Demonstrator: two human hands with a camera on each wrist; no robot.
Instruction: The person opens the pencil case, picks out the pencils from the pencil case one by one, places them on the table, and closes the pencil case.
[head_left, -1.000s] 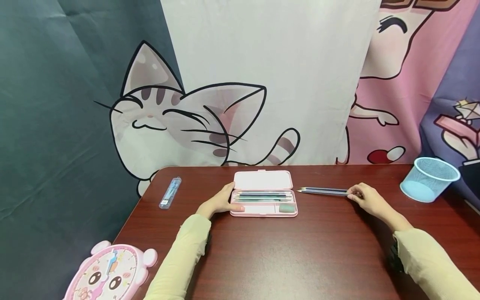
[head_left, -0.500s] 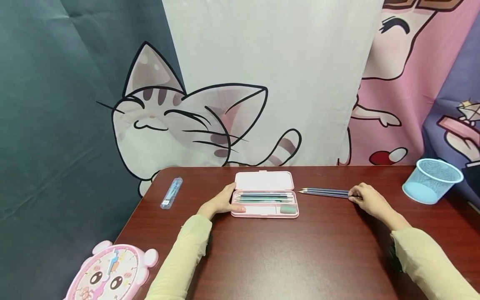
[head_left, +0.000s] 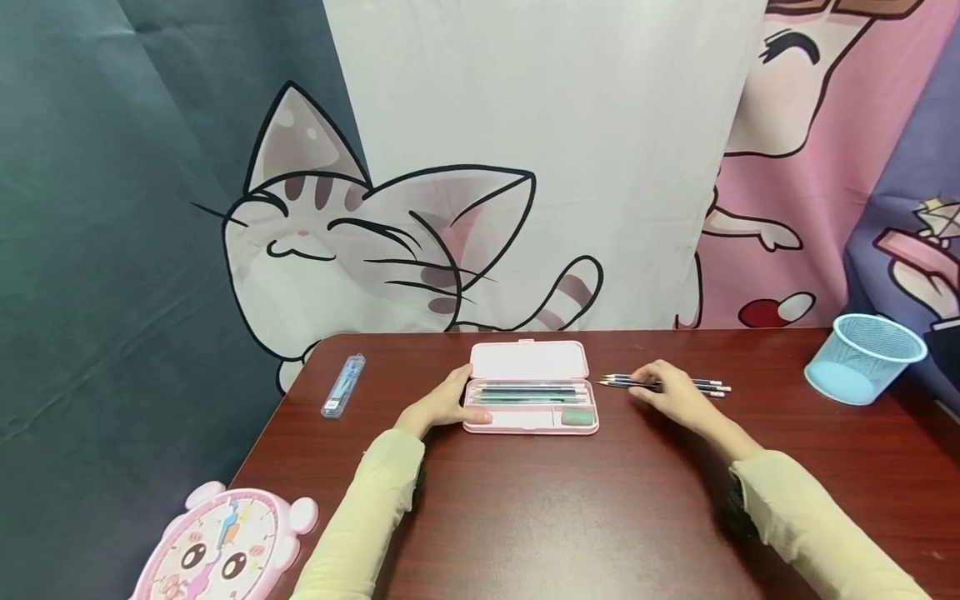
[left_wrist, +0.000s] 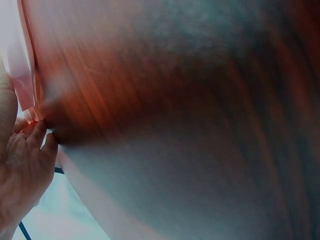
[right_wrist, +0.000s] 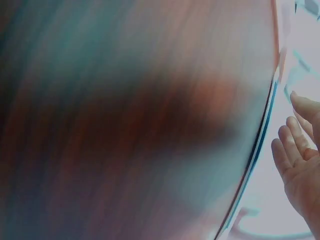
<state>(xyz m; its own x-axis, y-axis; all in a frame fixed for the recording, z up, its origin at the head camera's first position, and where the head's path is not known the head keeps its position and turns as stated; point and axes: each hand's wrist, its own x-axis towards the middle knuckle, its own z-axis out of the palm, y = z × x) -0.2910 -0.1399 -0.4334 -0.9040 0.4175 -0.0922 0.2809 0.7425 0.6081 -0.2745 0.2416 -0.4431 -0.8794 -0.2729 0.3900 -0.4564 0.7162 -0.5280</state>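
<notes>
Fingers of left hand (head_left: 438,405) grip open pink rectangular plastic pencil case (head_left: 521,419); right hand (head_left: 677,395), fingers extended, overlies slender dark wooden pencils (head_left: 711,387).

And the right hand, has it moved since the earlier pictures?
Yes. In the head view, the right hand has moved to the left, away from the blue mesh basket, which stands in the same place, and toward the open pencil case.

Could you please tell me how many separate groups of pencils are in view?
2: one group of pencils in the open pink case; another group of loose pencils on the table, right of the case, partly hidden by the right hand.
</notes>
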